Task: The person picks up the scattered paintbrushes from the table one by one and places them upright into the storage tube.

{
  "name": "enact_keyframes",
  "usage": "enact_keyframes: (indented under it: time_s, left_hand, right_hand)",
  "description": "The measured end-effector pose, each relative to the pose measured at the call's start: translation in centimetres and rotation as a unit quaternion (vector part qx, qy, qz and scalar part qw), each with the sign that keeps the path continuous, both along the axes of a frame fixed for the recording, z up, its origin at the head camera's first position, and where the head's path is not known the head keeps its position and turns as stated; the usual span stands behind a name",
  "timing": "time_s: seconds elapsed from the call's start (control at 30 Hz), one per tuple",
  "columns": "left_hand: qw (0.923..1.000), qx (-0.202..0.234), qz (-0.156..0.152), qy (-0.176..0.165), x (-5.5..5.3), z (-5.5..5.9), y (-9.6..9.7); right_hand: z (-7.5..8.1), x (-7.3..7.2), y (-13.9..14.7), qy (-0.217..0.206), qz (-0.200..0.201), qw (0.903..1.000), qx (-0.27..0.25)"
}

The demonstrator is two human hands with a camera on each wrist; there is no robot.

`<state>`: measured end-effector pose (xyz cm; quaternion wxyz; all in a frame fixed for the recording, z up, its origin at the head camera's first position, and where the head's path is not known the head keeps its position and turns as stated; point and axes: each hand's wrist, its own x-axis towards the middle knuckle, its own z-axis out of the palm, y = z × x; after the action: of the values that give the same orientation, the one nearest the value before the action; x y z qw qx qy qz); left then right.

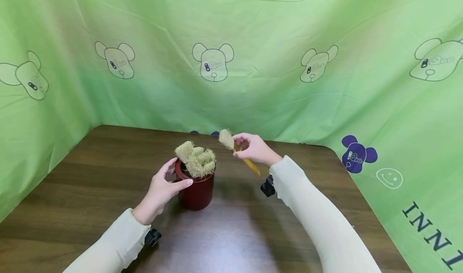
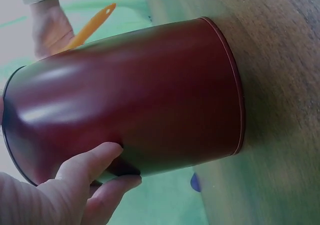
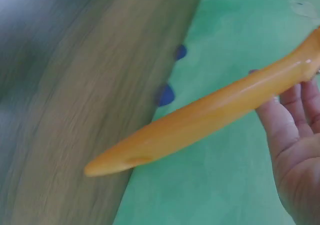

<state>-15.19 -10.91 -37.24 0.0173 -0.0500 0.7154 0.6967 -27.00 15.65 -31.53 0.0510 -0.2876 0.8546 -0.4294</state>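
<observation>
A dark red cylindrical pot [image 1: 195, 194] stands upright on the table, with several pale bristle brush heads [image 1: 200, 162] sticking up out of its mouth. My left hand [image 1: 163, 190] grips the pot at its rim, thumb at the front and fingers along the left side. In the left wrist view, fingers [image 2: 107, 185] lie against the pot's glossy wall [image 2: 150, 95]. To the right of the pot, above the table, my right hand [image 1: 255, 148] pinches a paintbrush [image 1: 226, 139] with its bristles pointing up and left. Its orange handle [image 3: 200, 120] slants down, its end free of the hand.
A brown wood-grain table [image 1: 90, 176] lies under the pot. Behind it and at both sides hangs a green cloth [image 1: 253, 104] printed with bear heads. Small black devices [image 1: 268, 186] sit at both wrists.
</observation>
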Motion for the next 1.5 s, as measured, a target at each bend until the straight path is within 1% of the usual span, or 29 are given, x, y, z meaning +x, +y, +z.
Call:
enact_keyframes:
  time_s: [0.1, 0.2, 0.37, 0.47, 0.6, 0.63, 0.7, 0.87, 0.97, 1.13, 1.23, 1.37, 1.43, 1.5]
  left_hand:
    - [1.0000, -0.001, 0.003, 0.001, 0.0, 0.0, -0.1]
    - [1.0000, -0.002, 0.005, -0.004, 0.0, -0.1, -0.2]
    - [0.9999, -0.001, 0.005, -0.015, -0.1, 0.0, -0.3]
    - [0.9999, 0.000, 0.005, -0.016, -0.3, 0.1, -0.4]
    - [0.9999, 0.006, 0.000, -0.015, -0.5, 0.2, -0.2]
    - [0.9998, 0.009, -0.002, -0.015, -0.5, 0.2, -0.1]
    - [0.9998, 0.013, -0.006, -0.013, -0.6, 0.2, 0.0]
    - [0.9998, 0.014, -0.001, -0.012, -0.6, 0.3, 0.1]
    - [0.9998, 0.014, 0.003, -0.013, -0.5, 0.2, 0.0]
    - [0.9997, 0.020, 0.005, -0.011, -0.4, 0.0, -0.1]
    - [0.9997, 0.021, 0.007, -0.012, -0.4, -0.1, -0.1]
    - [0.9997, 0.021, 0.005, -0.013, -0.4, -0.1, -0.2]
    - [0.9997, 0.022, 0.006, -0.011, -0.4, -0.1, -0.2]
    - [0.9997, 0.023, 0.008, -0.009, -0.4, -0.1, -0.2]
  right_hand:
    - [0.7, 0.3, -0.8, -0.012, -0.015, 0.9989, -0.042]
    - [1.1, 0.8, -1.4, -0.018, -0.031, 0.9973, -0.064]
    - [1.8, 1.3, -2.0, -0.009, -0.070, 0.9931, -0.093]
    - [2.7, 1.6, -2.3, -0.007, -0.081, 0.9896, -0.119]
    - [4.1, 1.7, -2.6, -0.043, -0.081, 0.9847, -0.148]
    - [4.4, 1.8, -2.7, -0.054, -0.080, 0.9839, -0.151]
    - [4.9, 1.8, -2.8, -0.060, -0.080, 0.9849, -0.141]
    - [6.3, 2.2, -3.7, -0.049, -0.067, 0.9903, -0.112]
    - [7.2, 2.5, -4.5, -0.055, -0.050, 0.9896, -0.123]
    - [8.8, 3.1, -5.7, -0.078, -0.026, 0.9845, -0.155]
    - [9.5, 3.4, -6.6, -0.091, -0.006, 0.9806, -0.173]
    - [9.9, 4.0, -7.9, -0.097, 0.025, 0.9761, -0.193]
    - [10.1, 4.2, -8.7, -0.094, 0.036, 0.9744, -0.201]
    - [10.2, 4.5, -9.6, -0.095, 0.045, 0.9706, -0.216]
